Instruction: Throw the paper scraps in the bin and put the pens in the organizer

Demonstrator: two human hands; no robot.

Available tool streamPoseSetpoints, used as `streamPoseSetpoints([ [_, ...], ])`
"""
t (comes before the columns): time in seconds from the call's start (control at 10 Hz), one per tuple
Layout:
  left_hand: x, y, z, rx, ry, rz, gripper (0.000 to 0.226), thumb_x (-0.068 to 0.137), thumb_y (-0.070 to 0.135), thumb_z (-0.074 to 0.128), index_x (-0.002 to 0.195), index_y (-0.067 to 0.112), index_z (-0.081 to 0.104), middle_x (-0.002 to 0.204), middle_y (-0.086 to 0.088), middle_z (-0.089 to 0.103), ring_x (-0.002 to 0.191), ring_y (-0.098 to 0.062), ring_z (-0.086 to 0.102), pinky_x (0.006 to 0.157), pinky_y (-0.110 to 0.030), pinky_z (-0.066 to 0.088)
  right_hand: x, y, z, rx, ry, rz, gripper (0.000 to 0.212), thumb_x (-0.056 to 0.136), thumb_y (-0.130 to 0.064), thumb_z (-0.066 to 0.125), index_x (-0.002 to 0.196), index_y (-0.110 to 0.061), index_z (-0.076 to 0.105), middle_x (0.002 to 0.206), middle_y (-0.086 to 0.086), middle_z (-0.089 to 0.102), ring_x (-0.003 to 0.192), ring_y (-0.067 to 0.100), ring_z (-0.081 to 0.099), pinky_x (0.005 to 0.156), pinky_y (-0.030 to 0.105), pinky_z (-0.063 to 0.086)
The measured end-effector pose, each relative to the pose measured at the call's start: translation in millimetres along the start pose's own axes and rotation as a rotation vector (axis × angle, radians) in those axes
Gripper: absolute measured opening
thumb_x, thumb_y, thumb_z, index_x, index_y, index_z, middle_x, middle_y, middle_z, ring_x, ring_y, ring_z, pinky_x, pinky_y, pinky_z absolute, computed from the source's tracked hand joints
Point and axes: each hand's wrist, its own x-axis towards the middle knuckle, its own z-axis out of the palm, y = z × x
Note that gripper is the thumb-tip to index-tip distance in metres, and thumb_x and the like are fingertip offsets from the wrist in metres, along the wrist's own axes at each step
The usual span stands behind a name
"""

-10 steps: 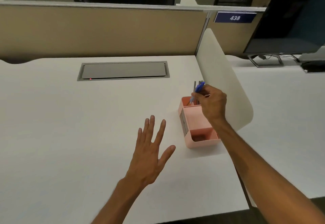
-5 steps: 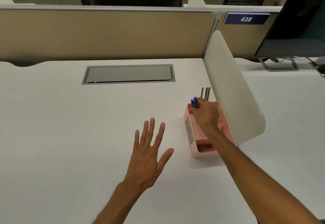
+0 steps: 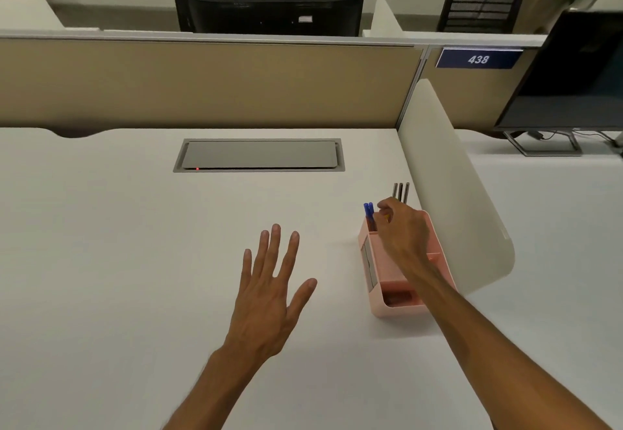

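Observation:
A pink organizer [image 3: 382, 301] stands on the white desk [image 3: 118, 261] beside a curved white divider. Two blue pens [image 3: 369, 214] stand upright in its far left compartment, and three grey pens [image 3: 401, 191] stick up behind my hand. My right hand [image 3: 403, 234] hovers over the organizer's far end, fingers loosely curled and just apart from the blue pens, holding nothing. My left hand [image 3: 269, 294] floats flat above the desk to the left of the organizer, fingers spread. No paper scraps or bin are in view.
A grey cable hatch [image 3: 259, 154] is set into the desk behind my hands. A tan partition [image 3: 202, 85] closes the back edge. The white divider [image 3: 451, 186] stands right of the organizer. A monitor [image 3: 569, 85] sits on the neighbouring desk.
My right hand lowered a blue pen into the organizer's far left compartment, let it go and now sits a little above it. My left hand has hardly moved.

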Motion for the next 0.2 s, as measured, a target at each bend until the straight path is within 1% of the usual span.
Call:
streamPoseSetpoints([
  [0.1,1.2,-12.3,-16.5,0.022,0.071,-0.003,0.075,0.096,0.072,0.006,0.159,0.036,-0.014,0.168,0.006,-0.026,0.155,-0.014,-0.024,0.128,-0.051,0.000,-9.4,-17.6,-8.9,0.062,0.090,-0.099,0.019,0.092,-0.016,0.069,0.111,-0.012,0.072,0.108,0.005,0.076,0.086,0.023,0.073,0.074,0.027,0.054],
  [0.2,3.0,-26.9,-40.9,0.051,0.140,0.000,0.075,0.099,0.068,0.015,0.160,0.035,-0.011,0.168,0.003,-0.026,0.156,-0.017,-0.022,0.127,-0.053,0.001,-23.7,-44.8,-14.6,0.175,0.076,-0.246,0.027,0.092,-0.003,0.064,0.117,-0.010,0.070,0.123,0.008,0.070,0.109,0.026,0.067,0.094,0.033,0.054],
])
